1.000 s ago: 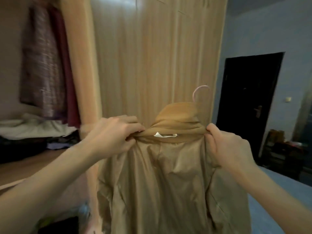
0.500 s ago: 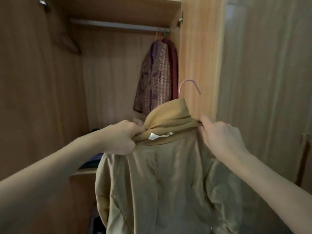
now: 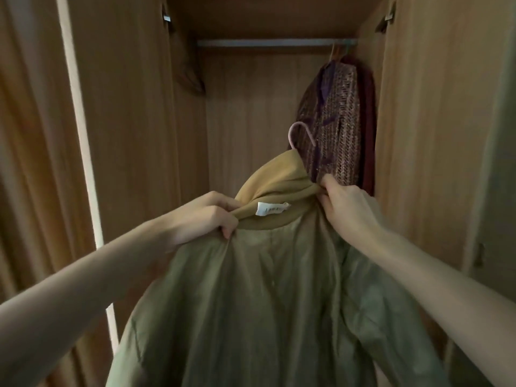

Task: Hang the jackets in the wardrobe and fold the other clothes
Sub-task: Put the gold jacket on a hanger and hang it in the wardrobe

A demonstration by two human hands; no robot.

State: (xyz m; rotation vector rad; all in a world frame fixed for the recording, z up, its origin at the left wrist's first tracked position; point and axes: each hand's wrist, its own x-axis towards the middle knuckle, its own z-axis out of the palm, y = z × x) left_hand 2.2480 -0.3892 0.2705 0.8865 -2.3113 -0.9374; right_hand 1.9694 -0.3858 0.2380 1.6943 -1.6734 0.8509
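A tan jacket (image 3: 268,297) with an ochre collar and a white neck label hangs from a pink hanger hook (image 3: 300,134), lining side towards me. My left hand (image 3: 212,216) grips the collar's left end. At the right end of the collar my right hand (image 3: 346,205) pinches the fabric. I hold the jacket up in front of the open wardrobe, below its metal rail (image 3: 276,42). The hook is not on the rail.
A woven purple-brown jacket (image 3: 332,118) and a dark red garment (image 3: 369,129) hang at the rail's right end. Wardrobe doors stand open at left (image 3: 120,113) and right (image 3: 427,121). The rail's left and middle stretch is bare.
The view has swung from the closed doors and dark doorway to face the open wardrobe. The jacket, still held by both hands, now sits centred before the rail.
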